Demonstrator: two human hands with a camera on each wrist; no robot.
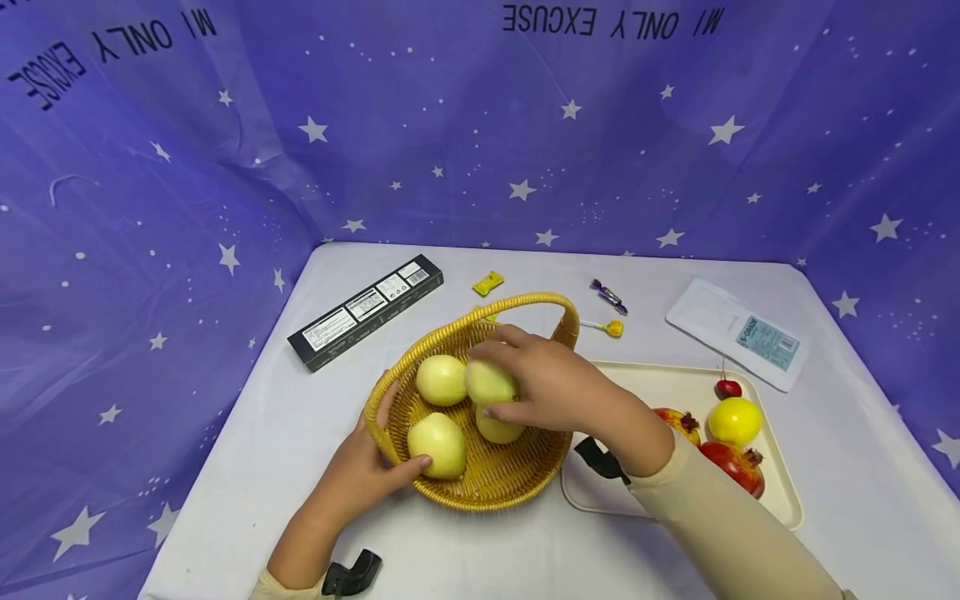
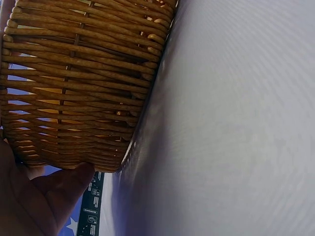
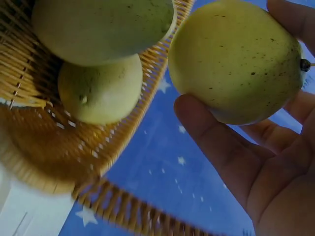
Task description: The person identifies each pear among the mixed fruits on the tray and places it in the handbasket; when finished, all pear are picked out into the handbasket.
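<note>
My left hand [image 1: 363, 467] grips the left side of a yellow wicker basket [image 1: 517, 479], thumb over the rim and fingers on the outer wall. In the left wrist view, the woven side of the basket [image 2: 74, 93] stands on the white cloth. Over the basket, my right hand [image 1: 562, 383] holds a pale yellow-green pear [image 1: 491, 382] between thumb and fingers. Dark specks and a short stem show on this pear [image 3: 238, 64] in the right wrist view. Below and beside it, three more pears [image 1: 437, 446] lie inside the basket.
Right of the basket, a cream tray [image 1: 630, 379] bears pomegranates [image 1: 735, 468], a lemon [image 1: 735, 421] and a cherry [image 1: 727, 389]. Behind lie a black box [image 1: 367, 312], a yellow wrapped candy [image 1: 488, 283], a purple candy [image 1: 609, 297], a lollipop [image 1: 613, 328] and a white packet [image 1: 738, 333].
</note>
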